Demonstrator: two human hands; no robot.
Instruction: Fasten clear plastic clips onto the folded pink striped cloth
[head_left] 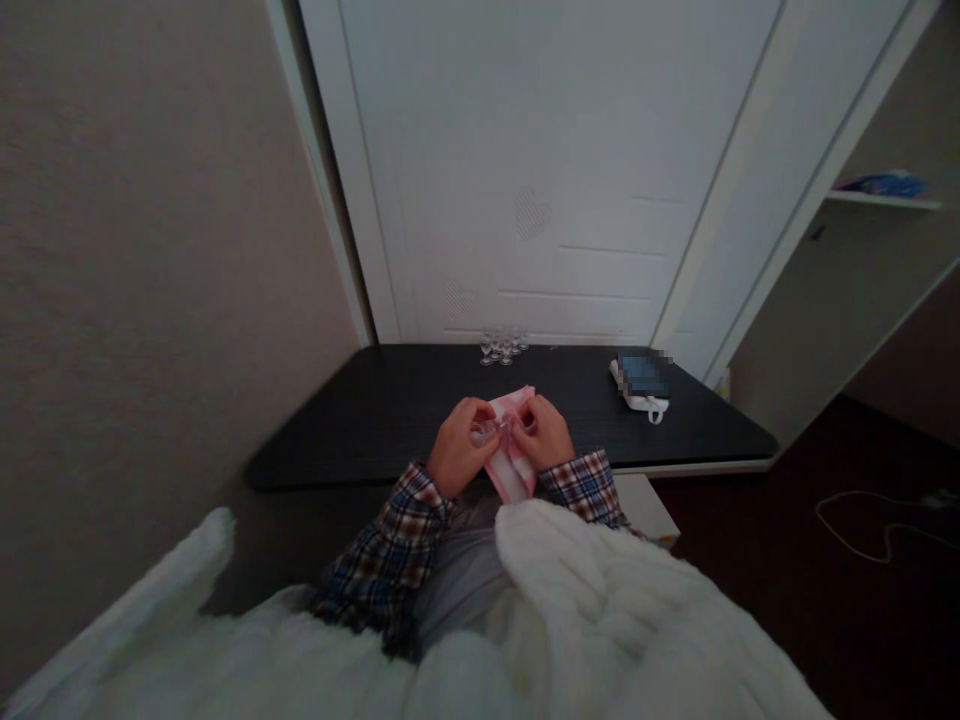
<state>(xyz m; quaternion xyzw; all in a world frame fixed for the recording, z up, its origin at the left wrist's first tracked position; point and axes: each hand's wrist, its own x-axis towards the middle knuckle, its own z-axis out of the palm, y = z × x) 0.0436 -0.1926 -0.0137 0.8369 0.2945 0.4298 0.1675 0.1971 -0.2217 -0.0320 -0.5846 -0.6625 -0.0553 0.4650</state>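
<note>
My left hand (461, 446) is closed around a small clear glass (486, 431), which looks like a tiny stemmed goblet lying tilted toward the right. A pink and white cloth (511, 482) hangs between my hands and under the glass. With its fingers pinched, my right hand (546, 432) grips the cloth at the narrow end of the glass. Both hands are close together at the table's front edge. Farther back, several small clear stemmed glasses (504, 346) stand in a cluster near the wall panel.
The black table (390, 410) spans the view. A dark-screened device (643, 375) lies on a white case with a loop (637, 402) at the right. White panels (525, 150) rise behind. A white cable (855, 545) trails on the dark floor, and a fluffy white garment (600, 600) covers my lap.
</note>
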